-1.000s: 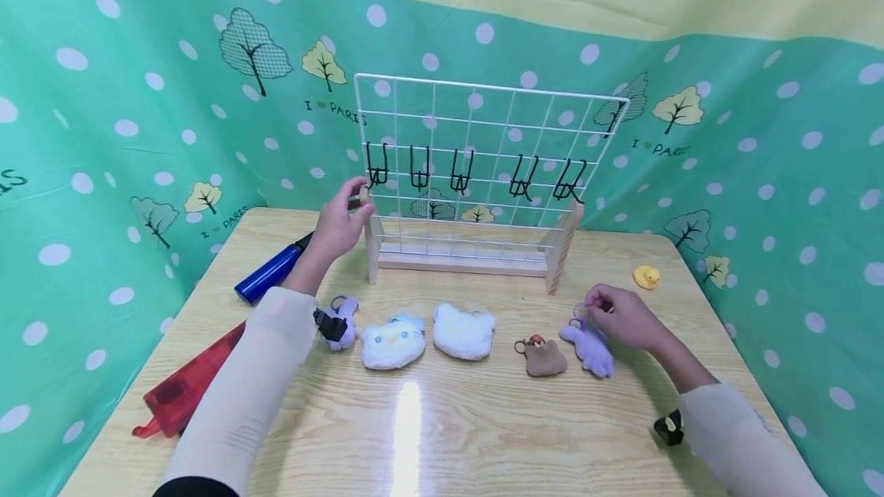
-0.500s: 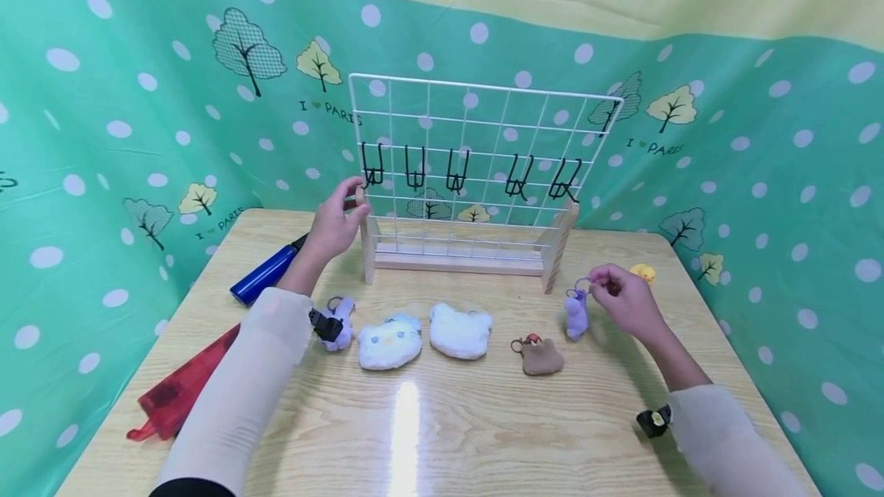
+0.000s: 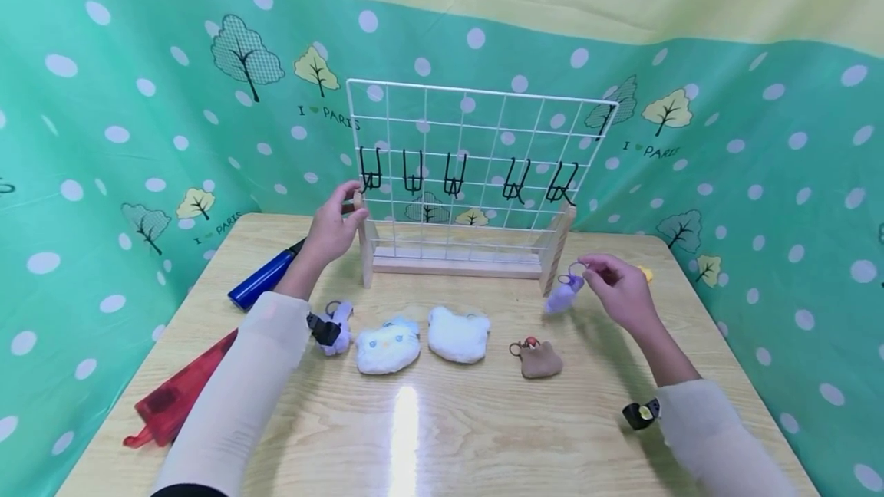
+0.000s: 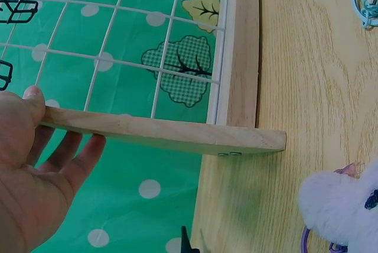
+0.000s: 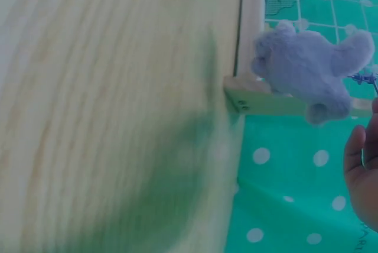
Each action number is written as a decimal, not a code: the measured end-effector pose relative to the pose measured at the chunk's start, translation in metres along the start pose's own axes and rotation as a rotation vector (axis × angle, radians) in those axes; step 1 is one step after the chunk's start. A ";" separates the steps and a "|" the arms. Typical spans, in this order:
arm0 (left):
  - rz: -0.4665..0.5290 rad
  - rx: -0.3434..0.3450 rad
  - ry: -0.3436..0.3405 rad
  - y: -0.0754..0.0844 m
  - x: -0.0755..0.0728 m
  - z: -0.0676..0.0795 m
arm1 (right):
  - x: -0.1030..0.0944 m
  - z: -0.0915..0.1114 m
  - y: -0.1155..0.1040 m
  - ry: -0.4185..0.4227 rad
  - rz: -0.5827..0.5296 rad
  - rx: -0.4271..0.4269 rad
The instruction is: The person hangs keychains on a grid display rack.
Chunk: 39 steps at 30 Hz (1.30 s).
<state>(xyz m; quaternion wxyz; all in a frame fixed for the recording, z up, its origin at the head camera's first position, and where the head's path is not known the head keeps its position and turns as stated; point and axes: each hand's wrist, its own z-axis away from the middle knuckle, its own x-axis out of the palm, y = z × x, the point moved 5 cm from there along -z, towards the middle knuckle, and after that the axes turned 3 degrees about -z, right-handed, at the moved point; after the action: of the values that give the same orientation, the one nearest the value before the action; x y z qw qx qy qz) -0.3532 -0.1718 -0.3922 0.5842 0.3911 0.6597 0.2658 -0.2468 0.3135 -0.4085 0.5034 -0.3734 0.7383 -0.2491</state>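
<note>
My left hand (image 3: 334, 222) grips the top of the left wooden post (image 4: 159, 127) of a white wire grid rack (image 3: 476, 126), thumb on one side and fingers on the other. Several black hooks (image 3: 453, 175) hang in a row across the grid. On the right, my right hand (image 3: 619, 291) pinches the ring of a purple plush keychain (image 5: 307, 67). The plush (image 3: 562, 296) dangles above the table, close before the rack's right wooden post (image 3: 556, 251).
On the table (image 3: 483, 436) lie a brown plush keychain (image 3: 541, 360), two white plushes (image 3: 459, 336) and another purple plush (image 3: 340, 328). A blue cylinder (image 3: 264, 279) and a red bag (image 3: 181, 397) lie left. A yellow duck (image 3: 647, 273) is partly hidden behind my right hand.
My right hand has lifted the purple plush keychain off the table and carried it forward and left, up to the rack's right post. The left hand stays on the left post.
</note>
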 end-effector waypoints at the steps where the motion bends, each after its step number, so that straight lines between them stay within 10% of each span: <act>1: 0.001 0.000 0.001 0.000 0.000 0.000 | 0.000 -0.002 -0.002 0.009 -0.020 -0.004; 25: 0.000 -0.002 0.005 -0.002 0.002 0.001 | -0.014 -0.045 -0.072 0.147 -0.223 -0.139; 39: 0.009 0.027 0.007 -0.002 0.001 0.003 | -0.009 -0.059 -0.073 0.148 -0.195 -0.075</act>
<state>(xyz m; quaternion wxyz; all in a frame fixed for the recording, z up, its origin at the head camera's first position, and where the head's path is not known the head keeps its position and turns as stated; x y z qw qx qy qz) -0.3505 -0.1724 -0.3944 0.5756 0.4008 0.6634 0.2608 -0.2776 0.2770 -0.3275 0.4064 -0.4425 0.7426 -0.2959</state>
